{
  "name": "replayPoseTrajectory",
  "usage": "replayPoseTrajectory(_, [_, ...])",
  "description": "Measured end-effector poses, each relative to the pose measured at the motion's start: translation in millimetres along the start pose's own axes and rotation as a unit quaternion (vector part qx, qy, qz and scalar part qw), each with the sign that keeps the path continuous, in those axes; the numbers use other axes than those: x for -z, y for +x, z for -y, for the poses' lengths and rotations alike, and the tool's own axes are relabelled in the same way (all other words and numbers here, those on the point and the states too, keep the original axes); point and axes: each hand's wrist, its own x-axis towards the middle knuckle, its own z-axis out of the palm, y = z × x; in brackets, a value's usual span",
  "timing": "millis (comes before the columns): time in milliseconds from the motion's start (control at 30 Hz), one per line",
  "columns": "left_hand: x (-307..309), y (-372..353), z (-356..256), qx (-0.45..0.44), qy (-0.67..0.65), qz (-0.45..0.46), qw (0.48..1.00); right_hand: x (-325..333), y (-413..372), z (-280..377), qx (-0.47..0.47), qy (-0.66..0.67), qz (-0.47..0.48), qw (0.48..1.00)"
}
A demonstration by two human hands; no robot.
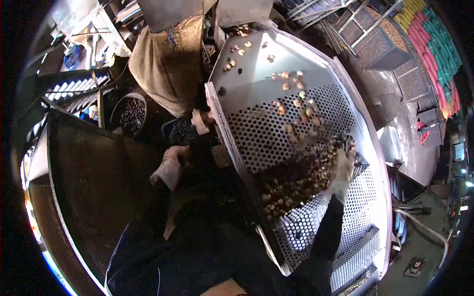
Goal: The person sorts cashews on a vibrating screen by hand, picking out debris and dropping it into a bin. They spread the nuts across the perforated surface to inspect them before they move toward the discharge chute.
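Note:
A perforated metal tray [291, 123] tilts across the middle, with brown and pale nut-like pieces [296, 187] piled and scattered on its holes. My right hand [341, 165], in a pale glove, reaches onto the tray at the right end of the pile. It is blurred and its fingers are mixed in with the pieces, so its grip is unclear. To the left of the tray is my left hand [170, 165], in a pale covering, beside dark clothing. Its fingers are too dark to make out. Another small pale shape [200, 122] lies against the tray's left edge.
A burlap sack [170, 64] hangs at the upper left. Below it stand a round bucket [129, 114] of dark pieces and a blue-rimmed container [178, 132]. A large dark metal panel [94, 177] fills the left. Filled bins [380, 49] and stacked coloured sacks [434, 54] stand at upper right.

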Motion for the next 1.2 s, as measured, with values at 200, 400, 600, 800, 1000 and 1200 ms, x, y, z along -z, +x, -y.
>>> replayPoseTrajectory(200, [-6, -28, -12, -0.034, -0.246, 0.003, 0.969, -39, -3, -130, 0.274, -0.175, 0.107, 0.940])
replayPoseTrajectory(400, [-17, -18, 1, -0.069, -0.262, 0.034, 0.962, -41, -149, -25, 0.237, -0.251, 0.201, 0.917])
replayPoseTrajectory(600, [-27, -26, -2, -0.139, -0.140, 0.013, 0.980, -62, -129, -170, 0.290, -0.140, 0.315, 0.893])
replayPoseTrajectory(800, [-36, -56, -18, -0.017, -0.145, 0.010, 0.989, -51, -148, -128, -0.123, 0.227, 0.337, 0.905])
replayPoseTrajectory(1000, [-38, -81, -29, 0.017, -0.067, -0.012, 0.998, -36, -183, 4, -0.397, 0.370, 0.332, 0.771])
replayPoseTrajectory(1200, [-38, -61, 0, -0.085, -0.111, 0.007, 0.990, -19, -167, 35, -0.207, 0.447, 0.305, 0.815])
